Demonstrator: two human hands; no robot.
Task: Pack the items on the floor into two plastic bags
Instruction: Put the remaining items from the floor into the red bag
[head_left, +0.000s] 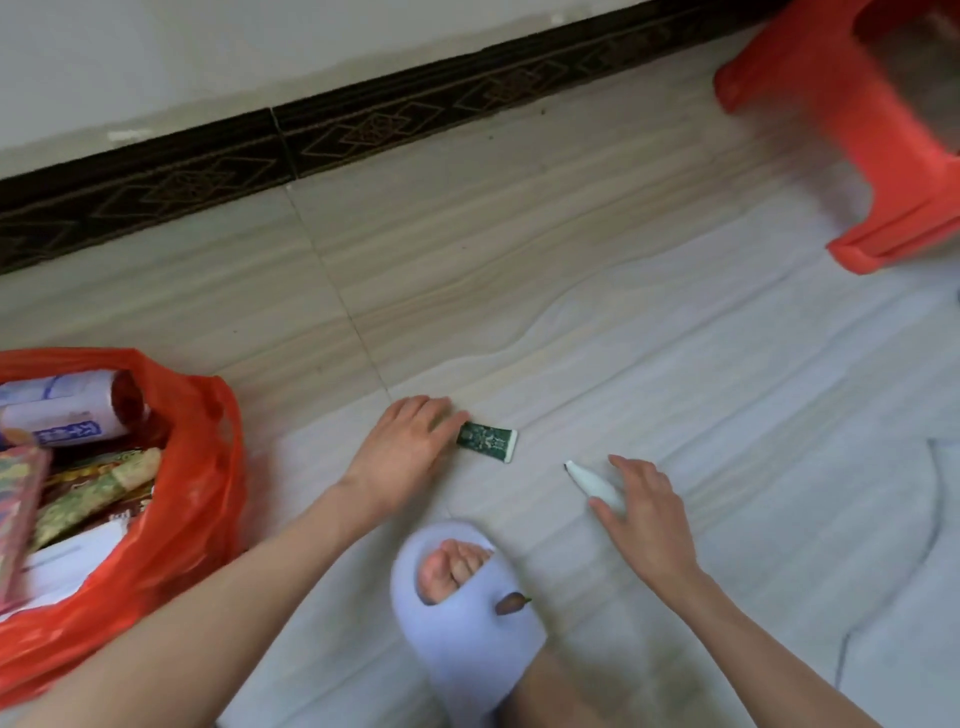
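A small green patterned packet (488, 440) lies flat on the tiled floor. My left hand (410, 441) rests palm down with its fingertips touching the packet's left end. A slim white pointed tube (592, 480) lies to the right; my right hand (649, 512) is spread over its lower end, thumb and fingers on either side, though a grip is not visible. A red plastic bag (176, 519) sits open at the left, holding a white can, snack packets and papers.
A red plastic stool (883, 171) stands at the top right. A dark patterned skirting board (363, 135) runs along the wall at the back. My foot in a pale blue slipper (467, 613) is planted between my arms.
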